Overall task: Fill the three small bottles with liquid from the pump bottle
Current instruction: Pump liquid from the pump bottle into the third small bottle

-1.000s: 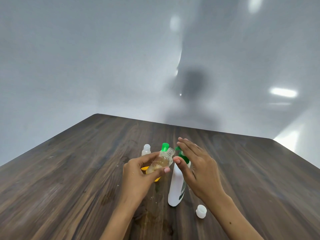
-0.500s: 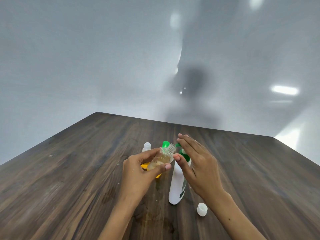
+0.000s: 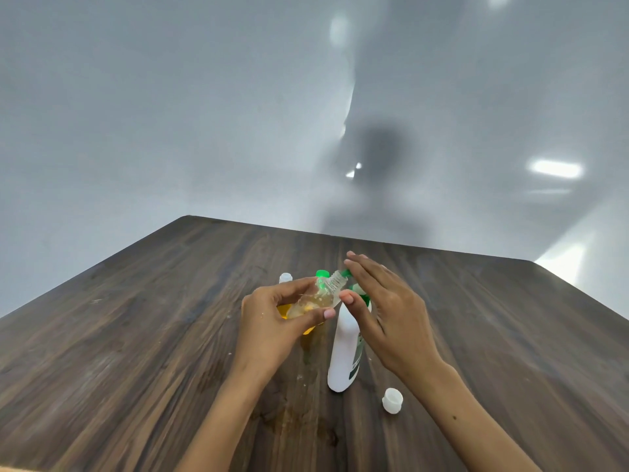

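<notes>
Left hand [image 3: 272, 321] grips a small clear bottle [image 3: 316, 298], fingers and thumb curled round its body; the bottle is tilted, uncapped threaded neck pointing up and toward the right fingertips, amber liquid pooled in its lower part near the left palm. Right hand [image 3: 384, 308] lies flat, fingers straight and together, over the green pump head of the white pump bottle [image 3: 343, 352], thumb just beside the small bottle's shoulder. The white bottle stands on the wooden table [image 3: 136, 335] directly below the right palm. Judged step: pumping liquid into the held bottle. Risk one: the neck is narrow and sits beside, perhaps not under, the spout; a stroke could send liquid down the outside onto the left fingers and table. Risk two: the tilt is steep, so a fuller bottle could spill from its mouth. Risk three: an off-centre press could tip the tall pump bottle, since no fingers steady its body. A white cap [image 3: 392, 399] lies loose near the right wrist, easy to knock. Hidden: the spout tip behind the right fingers, so alignment cannot be confirmed. Beyond the left fingertips, a white-capped bottle [image 3: 285, 277] and a green cap [image 3: 321, 274] show only partly; a yellow object [image 3: 308, 330] under the left hand is unidentifiable.
</notes>
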{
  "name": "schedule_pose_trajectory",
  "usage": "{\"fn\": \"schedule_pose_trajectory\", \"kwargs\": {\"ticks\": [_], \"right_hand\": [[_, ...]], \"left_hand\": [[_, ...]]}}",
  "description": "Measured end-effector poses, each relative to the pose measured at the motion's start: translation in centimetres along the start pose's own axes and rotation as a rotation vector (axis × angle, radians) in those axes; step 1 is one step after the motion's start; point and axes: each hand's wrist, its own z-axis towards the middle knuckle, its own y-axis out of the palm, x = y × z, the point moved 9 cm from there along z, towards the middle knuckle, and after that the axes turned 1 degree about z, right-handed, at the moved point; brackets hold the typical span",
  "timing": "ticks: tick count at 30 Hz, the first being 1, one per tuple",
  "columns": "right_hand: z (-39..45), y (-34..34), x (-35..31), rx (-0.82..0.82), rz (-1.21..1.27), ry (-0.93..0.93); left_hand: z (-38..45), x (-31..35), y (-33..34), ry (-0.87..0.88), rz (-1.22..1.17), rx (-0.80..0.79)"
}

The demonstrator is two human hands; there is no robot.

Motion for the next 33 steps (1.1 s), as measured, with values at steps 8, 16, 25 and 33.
{"fn": "schedule_pose_trajectory", "kwargs": {"ticks": [8,16,25,33], "right_hand": [[0.0,0.4,0.0,-0.022,-0.008,0.022],[-0.5,0.4,-0.1,-0.002,0.005,0.018],[-0.7,0.7,-0.1,-0.019,-0.034,0.019],[-0.4,0.7,-0.6,-0.05,-0.109,0.016]], "left_hand": [[0.1,-0.5,0.4,-0.02,0.035,-0.028],[0.1,-1.1,0.7,-0.037,0.039,-0.029],[-0.1,-0.8,0.8,-0.032,0.043,-0.047],[0.0,-0.6,0.8,-0.002,0.061,-0.042]]}}
